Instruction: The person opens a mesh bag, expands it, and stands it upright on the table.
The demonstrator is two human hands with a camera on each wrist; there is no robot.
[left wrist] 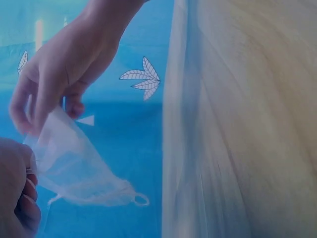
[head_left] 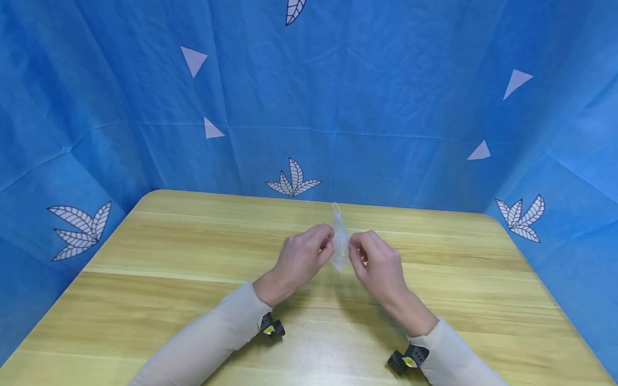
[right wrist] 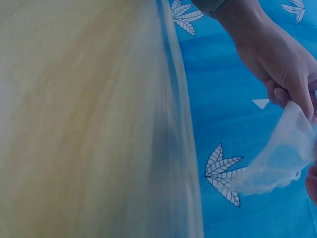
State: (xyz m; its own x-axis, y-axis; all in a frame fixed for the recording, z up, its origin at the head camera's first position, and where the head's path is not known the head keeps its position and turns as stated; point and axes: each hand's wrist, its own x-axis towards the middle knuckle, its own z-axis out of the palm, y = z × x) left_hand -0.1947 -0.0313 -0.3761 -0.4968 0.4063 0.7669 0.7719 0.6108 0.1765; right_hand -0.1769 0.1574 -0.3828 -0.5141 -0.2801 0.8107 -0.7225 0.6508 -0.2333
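Both hands hold a small sheer white drawstring-like mesh pouch (head_left: 340, 244) above the wooden table. The left hand (head_left: 304, 254) pinches its left edge between thumb and fingertips, while the right hand (head_left: 379, 262) pinches the opposite edge. A thin loop (left wrist: 141, 200) sticks out from the pouch's far, narrow end, pointing away from the person. In the left wrist view the pouch fans out from the fingers into a see-through triangle. The right wrist view shows it drooping from the left hand (right wrist: 282, 59), with only the right fingertips at the frame's edge.
A light wooden table (head_left: 169, 252) with rounded back corners extends under both forearms. Blue cloth (head_left: 386, 80), printed with white leaves and triangles, hangs behind it and at both sides. A black strap device sits on each wrist over long pale sleeves (head_left: 212, 332).
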